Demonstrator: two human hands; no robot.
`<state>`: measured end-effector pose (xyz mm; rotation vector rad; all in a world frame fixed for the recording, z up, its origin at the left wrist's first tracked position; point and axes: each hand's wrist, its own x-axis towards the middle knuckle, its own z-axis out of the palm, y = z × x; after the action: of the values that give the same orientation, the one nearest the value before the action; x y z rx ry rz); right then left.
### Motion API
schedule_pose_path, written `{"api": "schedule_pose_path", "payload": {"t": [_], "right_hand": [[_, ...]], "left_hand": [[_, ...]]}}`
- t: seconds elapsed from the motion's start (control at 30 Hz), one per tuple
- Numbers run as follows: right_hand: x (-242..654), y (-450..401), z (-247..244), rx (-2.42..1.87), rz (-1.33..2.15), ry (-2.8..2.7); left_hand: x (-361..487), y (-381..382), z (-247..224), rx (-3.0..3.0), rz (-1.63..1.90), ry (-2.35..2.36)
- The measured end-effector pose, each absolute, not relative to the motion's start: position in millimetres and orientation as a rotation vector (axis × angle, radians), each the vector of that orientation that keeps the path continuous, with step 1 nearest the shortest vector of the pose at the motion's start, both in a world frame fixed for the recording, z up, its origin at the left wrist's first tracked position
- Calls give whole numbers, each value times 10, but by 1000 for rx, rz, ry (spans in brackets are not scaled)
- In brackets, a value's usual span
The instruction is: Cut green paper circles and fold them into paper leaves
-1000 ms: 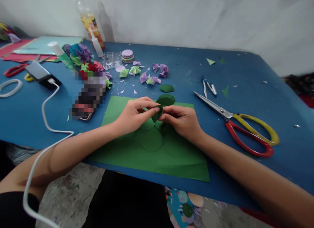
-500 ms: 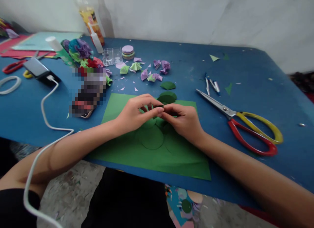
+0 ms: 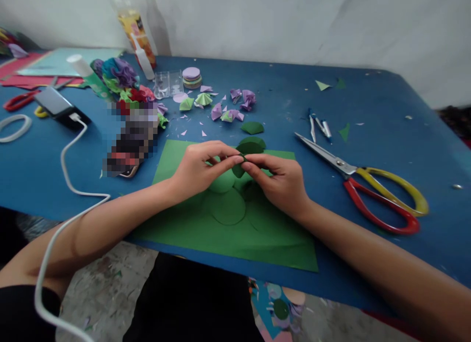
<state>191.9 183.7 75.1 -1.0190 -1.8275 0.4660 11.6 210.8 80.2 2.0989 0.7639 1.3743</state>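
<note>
Between the fingertips of both hands is a small dark green paper piece (image 3: 239, 170), folded, its lower part hanging below the fingers. My left hand (image 3: 200, 166) pinches it from the left, my right hand (image 3: 277, 179) from the right. Both are above a green paper sheet (image 3: 206, 239), on which green paper circles (image 3: 228, 208) lie. Just behind the fingers rest a dark green folded piece (image 3: 250, 145) and, farther back, another folded green piece (image 3: 252, 128).
Large scissors (image 3: 340, 164) lie on the blue table (image 3: 287, 101) at right, a compass (image 3: 319, 126) behind them. Crumpled purple and green paper pieces (image 3: 228, 114) sit at the back. A phone (image 3: 132, 145), white cable (image 3: 66, 165) and bottle (image 3: 134, 30) are at left.
The green piece has turned between the fingers, so more of it shows below them. The right hand has shifted slightly right; the fingertips of both hands are still close together.
</note>
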Motion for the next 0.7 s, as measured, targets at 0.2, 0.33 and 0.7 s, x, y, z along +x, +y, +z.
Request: {"api": "schedule_pose_path", "payload": {"t": [0.2, 0.33, 0.7], "right_hand": [[1926, 1831, 742, -1008, 453, -1843], [1926, 1827, 746, -1000, 437, -1851], [1938, 1838, 710, -966, 299, -1917]], "left_hand": [[114, 2109, 806, 2125, 1396, 754], [115, 2106, 795, 2116, 1386, 764], [65, 2145, 827, 2305, 1217, 691]]}}
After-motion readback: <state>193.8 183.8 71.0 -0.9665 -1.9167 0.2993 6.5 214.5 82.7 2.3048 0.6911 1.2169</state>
